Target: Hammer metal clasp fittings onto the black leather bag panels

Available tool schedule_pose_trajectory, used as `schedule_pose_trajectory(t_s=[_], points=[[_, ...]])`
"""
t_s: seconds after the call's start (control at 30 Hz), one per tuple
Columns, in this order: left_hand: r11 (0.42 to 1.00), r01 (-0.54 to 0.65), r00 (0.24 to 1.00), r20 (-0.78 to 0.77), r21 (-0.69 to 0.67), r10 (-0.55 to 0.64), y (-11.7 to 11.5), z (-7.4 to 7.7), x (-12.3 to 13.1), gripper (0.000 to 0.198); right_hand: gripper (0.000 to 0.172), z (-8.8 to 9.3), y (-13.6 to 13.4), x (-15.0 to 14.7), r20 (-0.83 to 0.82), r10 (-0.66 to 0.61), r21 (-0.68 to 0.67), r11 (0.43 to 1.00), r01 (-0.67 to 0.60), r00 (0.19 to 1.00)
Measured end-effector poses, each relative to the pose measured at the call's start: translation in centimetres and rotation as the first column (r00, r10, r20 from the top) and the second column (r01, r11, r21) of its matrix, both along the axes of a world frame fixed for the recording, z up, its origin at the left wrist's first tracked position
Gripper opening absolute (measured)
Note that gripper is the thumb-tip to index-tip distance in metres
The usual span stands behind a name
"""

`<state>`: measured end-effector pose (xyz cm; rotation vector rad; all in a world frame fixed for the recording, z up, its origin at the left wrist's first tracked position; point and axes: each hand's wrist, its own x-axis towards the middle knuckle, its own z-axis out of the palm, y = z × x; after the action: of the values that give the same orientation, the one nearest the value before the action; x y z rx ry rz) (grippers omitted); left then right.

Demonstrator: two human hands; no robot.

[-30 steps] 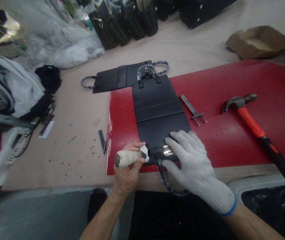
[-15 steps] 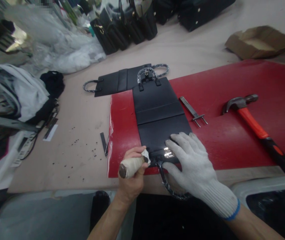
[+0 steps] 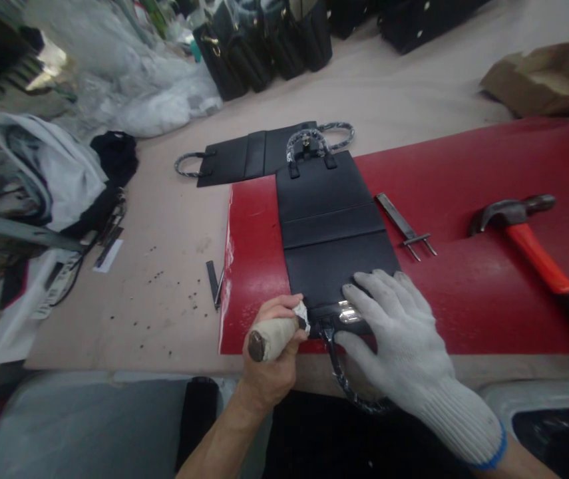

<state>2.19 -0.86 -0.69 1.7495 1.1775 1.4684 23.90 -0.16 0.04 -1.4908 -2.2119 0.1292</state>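
Note:
My bare left hand point(image 3: 273, 362) is closed round a punch point(image 3: 275, 338) with a handle wrapped in white tape. Its working end is hidden, close to the lower left corner of a black bag panel point(image 3: 331, 226). My right hand point(image 3: 398, 332), in a white knitted glove with a blue cuff edge, lies with fingers spread on the panel's lower right part. Beside its thumb, a plastic-wrapped handle point(image 3: 340, 376) hangs over the table's front edge. Shiny metal fittings point(image 3: 348, 311) show by the gloved fingers. The panel lies flat on a red mat point(image 3: 254, 266).
Right of the panel lie a two-pronged metal tool point(image 3: 406, 229) and a claw hammer point(image 3: 538, 256). Another black panel with handles point(image 3: 231, 158) lies behind. Black bags point(image 3: 264, 53) and a cardboard box point(image 3: 548, 80) stand farther back. Small black bits dot the table point(image 3: 164, 213) at left.
The whole view has shifted, so things appear slightly farther right. Both hands keep nearly the same places on the panel, and the punch is still in my left hand.

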Motion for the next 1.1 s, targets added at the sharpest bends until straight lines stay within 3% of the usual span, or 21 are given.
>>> schedule_pose_trajectory(t_s=[0.33,0.8,1.1], points=[[0.993,0.11,0.993,-0.048,-0.04,-0.112,0.6,0.6,-0.4,0.024,0.048,0.0,0.1,-0.1,-0.017,-0.001,-0.009,1.0,0.001,1.0],[0.99,0.114,0.99,-0.08,-0.077,-0.12,1.2,0.9,-0.5,0.023,0.05,-0.1,0.1,-0.1,-0.058,-0.013,-0.023,1.0,0.012,0.998],[0.972,0.106,0.98,-0.144,-0.21,-0.138,1.8,2.4,-0.1,0.017,0.05,-0.6,-0.2,0.0,-0.125,0.004,0.018,1.0,-0.002,0.992]])
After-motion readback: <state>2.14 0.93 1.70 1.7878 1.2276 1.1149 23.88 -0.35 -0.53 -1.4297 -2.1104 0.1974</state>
